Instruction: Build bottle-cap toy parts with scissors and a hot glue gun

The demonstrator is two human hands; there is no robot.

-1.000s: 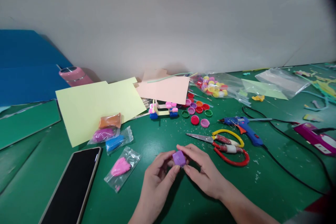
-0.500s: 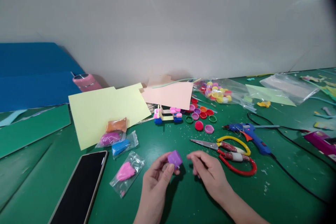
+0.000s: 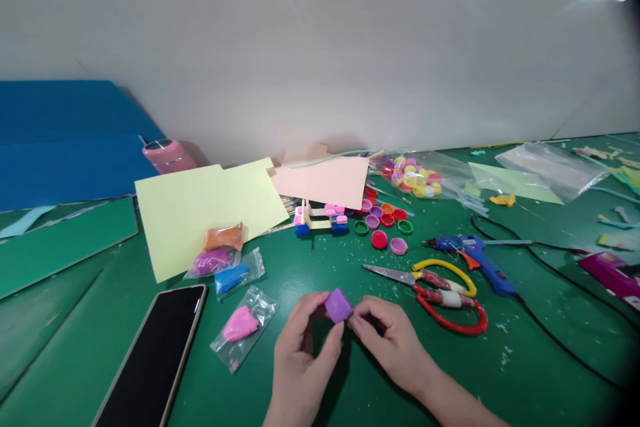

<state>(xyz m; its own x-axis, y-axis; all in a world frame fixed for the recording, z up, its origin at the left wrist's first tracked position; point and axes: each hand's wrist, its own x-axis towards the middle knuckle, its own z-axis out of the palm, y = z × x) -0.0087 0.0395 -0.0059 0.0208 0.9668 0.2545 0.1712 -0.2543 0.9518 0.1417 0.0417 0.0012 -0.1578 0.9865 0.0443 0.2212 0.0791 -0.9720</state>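
Above the green table, my left hand pinches a small purple block between thumb and index finger. My right hand is closed at the block's right corner, thumb and index finger pressed together; whatever is between them is too small to make out. A clear bag with pink clay lies to the left of my left hand. Scissors with yellow and red handles lie beyond my right hand. Farther back stands a small stick frame with blue and pink pieces.
A phone lies at the left. Bags of orange, purple and blue clay rest near yellow paper. Bottle caps are scattered centrally. A blue glue gun with its cable lies right. A white partition stands behind.
The purple block has turned and moved slightly right in my left hand. My right hand has moved left and now meets the block's corner.
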